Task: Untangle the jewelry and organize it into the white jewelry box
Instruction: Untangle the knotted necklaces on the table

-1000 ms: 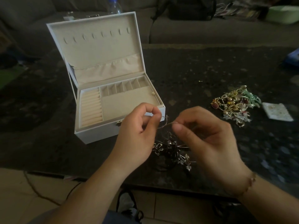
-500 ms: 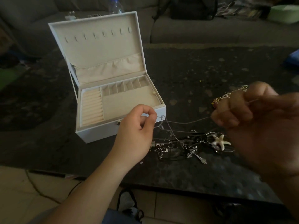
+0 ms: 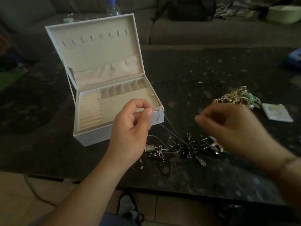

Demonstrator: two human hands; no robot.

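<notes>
Left hand (image 3: 132, 128): I pinch the chain (image 3: 169, 126) end beside the box (image 3: 117, 101).
Right hand (image 3: 231, 126): blurred, grip unclear.
Tangle (image 3: 182, 147): on table; draw chain out gently.

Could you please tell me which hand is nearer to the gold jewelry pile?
Right. The right hand is just in front of the gold jewelry pile; the left hand is far to its left, by the white jewelry box.
</notes>
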